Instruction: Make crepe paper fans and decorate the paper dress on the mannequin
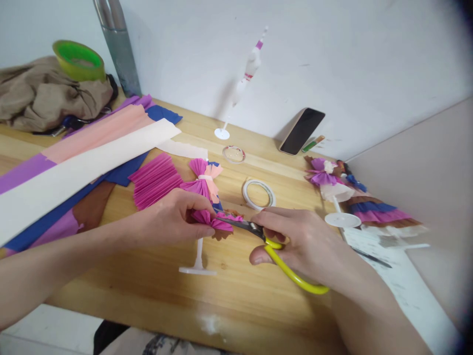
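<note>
Jutting from the left fingers [204, 231], pink paper [223, 226] meets the scissors [276, 261].

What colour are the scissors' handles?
Bright yellow; the scissors show best in the head view, in the right hand.

Table [140, 286] of pale wood, grain visible, a bright reflected patch near its front edge; white wall [185, 59] directly behind the table, faintly marked; greyish side wall [424, 158] to the table's right. Light floor [48, 333], seamed, below the table's front edge; shadows behind the table soft.
</note>
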The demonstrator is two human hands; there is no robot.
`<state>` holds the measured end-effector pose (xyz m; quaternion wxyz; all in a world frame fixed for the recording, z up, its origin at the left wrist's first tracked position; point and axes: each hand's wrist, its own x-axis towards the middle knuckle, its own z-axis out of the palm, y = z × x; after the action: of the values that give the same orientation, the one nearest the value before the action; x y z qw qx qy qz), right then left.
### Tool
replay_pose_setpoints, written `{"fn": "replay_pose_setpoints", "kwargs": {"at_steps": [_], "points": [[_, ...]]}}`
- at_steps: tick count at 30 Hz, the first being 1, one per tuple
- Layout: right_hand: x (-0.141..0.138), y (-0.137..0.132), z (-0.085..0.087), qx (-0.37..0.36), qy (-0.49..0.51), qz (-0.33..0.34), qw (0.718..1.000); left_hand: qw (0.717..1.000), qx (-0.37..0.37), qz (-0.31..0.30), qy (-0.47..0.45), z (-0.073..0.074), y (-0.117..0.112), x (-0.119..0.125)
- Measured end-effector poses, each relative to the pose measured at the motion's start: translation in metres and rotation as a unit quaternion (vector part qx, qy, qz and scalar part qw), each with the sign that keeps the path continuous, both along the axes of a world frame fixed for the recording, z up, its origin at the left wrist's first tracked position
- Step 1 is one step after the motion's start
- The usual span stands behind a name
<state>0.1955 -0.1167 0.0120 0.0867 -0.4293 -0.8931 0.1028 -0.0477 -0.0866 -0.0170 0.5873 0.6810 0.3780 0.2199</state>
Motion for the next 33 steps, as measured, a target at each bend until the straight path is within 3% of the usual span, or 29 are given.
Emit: {"fn": "replay_pose_setpoints", "kwargs": {"at_steps": [12,26,33], "points": [[0.005,0.0,-0.004,0.003,0.001,0.006,1.0,1.0,-0.012,0.004,0.005,-0.003,0.002,-0.001],[0.01,0.0,-0.002,0.038,-0.003,-0.001,0.999,0.995,-0.06,-0.031,-0.079,-0.002,0.003,-0.003],[0.008,0.001,-0.004,-0.102,-0.174,-0.081,0.976,0.993,-0.067,0.032,-0.091,-0.016,0.007,-0.007]]}}
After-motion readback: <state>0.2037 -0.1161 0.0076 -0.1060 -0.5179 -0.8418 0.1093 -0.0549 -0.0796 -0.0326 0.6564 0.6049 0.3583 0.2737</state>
